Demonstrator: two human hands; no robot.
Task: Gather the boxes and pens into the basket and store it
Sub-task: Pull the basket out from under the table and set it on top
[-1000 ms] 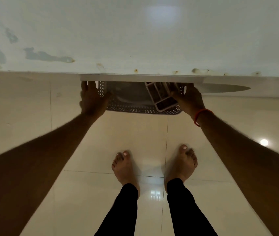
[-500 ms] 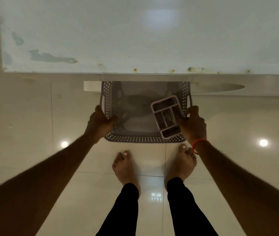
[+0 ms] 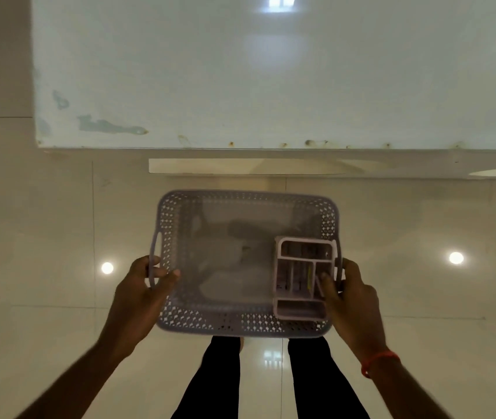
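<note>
Both hands, left hand [image 3: 142, 293] and right hand [image 3: 351, 300], are clasping fingers round the basket [image 3: 240, 326] handles; only a compartmented organiser [image 3: 301, 309] is lying by its right edge, so gathering and storing seem left

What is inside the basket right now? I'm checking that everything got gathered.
The basket holds a divided organizer tray at its right side, with thin pen-like items in its slots. The rest of the floor looks bare. The right hand covers the tray's right edge.

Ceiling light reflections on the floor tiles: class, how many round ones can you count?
2. One round reflection lies left of the left hand; the other lies right of the right hand. The basket or table may hide more.
</note>
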